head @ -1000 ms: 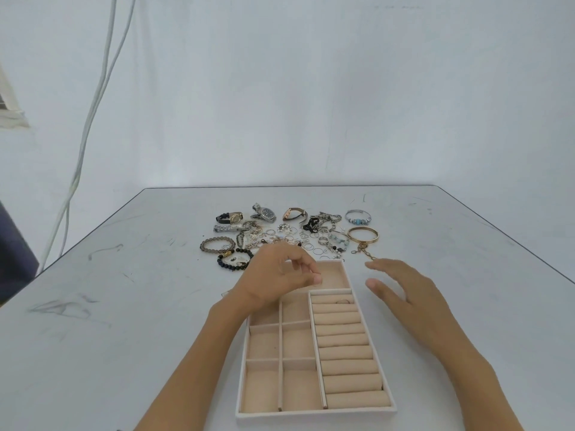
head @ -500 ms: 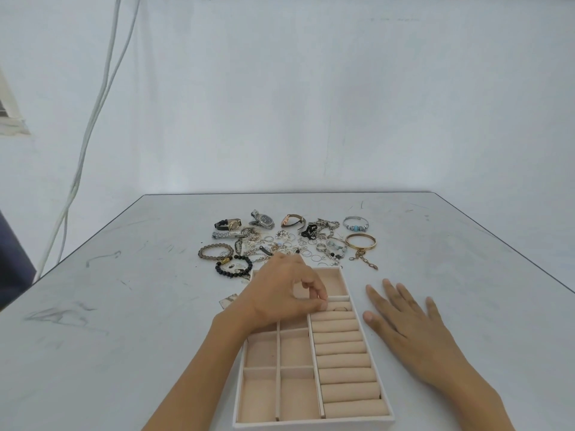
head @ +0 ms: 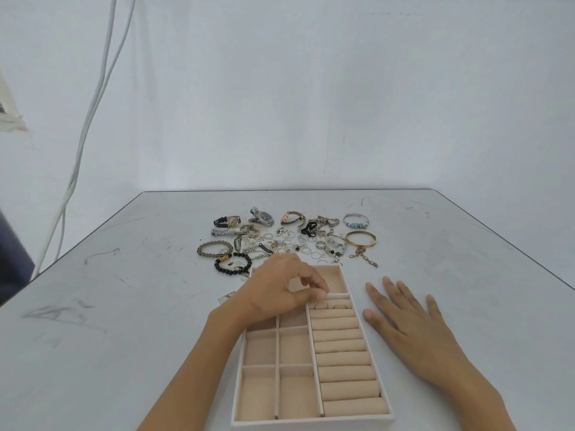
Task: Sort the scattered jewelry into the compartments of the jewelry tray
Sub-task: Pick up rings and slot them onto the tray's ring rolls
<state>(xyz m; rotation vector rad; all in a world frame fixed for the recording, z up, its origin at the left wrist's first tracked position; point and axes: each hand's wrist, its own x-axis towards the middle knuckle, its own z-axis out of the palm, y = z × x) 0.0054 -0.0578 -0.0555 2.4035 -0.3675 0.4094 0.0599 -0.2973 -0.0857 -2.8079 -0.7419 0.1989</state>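
Over the far end of the white-rimmed beige velvet jewelry tray (head: 311,420), the left hand (head: 280,290) curls its fingers (head: 319,294) into a pinch; what they hold I cannot tell. Scattered metal jewelry (head: 289,241) lies just beyond the tray. The right hand (head: 407,325) rests flat, fingers spread, on the grey bench (head: 466,275).

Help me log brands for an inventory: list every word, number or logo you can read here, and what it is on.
No text can be read in this view.
Dial of the silver watch: too small to read.
Dial of the gold-cased watch: too small to read.
The small card left of the jewelry tray: blurred, unreadable.
The jewelry tray itself: no label shows.
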